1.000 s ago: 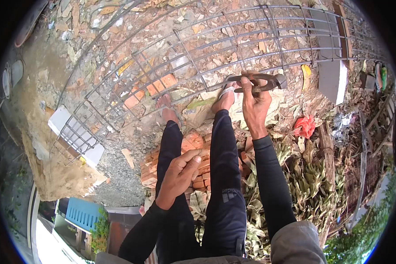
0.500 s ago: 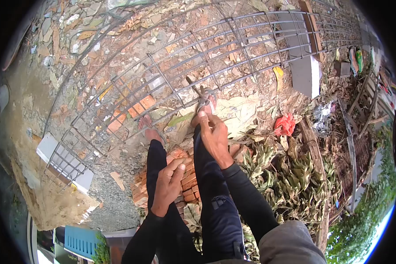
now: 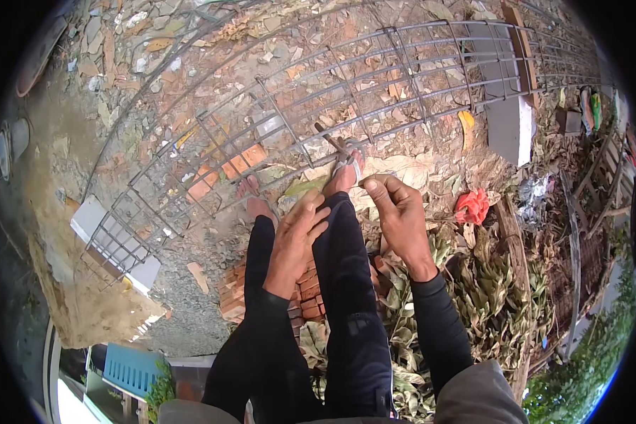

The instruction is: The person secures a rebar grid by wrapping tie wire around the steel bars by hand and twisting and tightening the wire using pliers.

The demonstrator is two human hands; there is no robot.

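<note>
My right hand [image 3: 401,215] is closed in a pinch, with what looks like a thin wire [image 3: 359,184] at the thumb and fingertip. My left hand [image 3: 297,244] faces it from the left, fingers curled together; whatever they hold is too small to make out. Both hands are above my legs, short of a long steel rebar cage [image 3: 353,113] that curves across the ground. A dark metal tool like pincers [image 3: 334,143] lies at the cage's near edge by my sandalled foot [image 3: 344,174].
Pale blocks prop the cage at the left [image 3: 116,237] and right [image 3: 510,131]. Red bricks [image 3: 311,286] are stacked under my legs. Dry leaves [image 3: 473,290], a wooden beam [image 3: 514,275] and a red plastic bag [image 3: 472,206] lie at right. Rubble covers the ground.
My right hand has moved right and slightly down. My left hand has moved up and right, its fingers now raised beside the right hand's fingertips. The view has shifted slightly.
</note>
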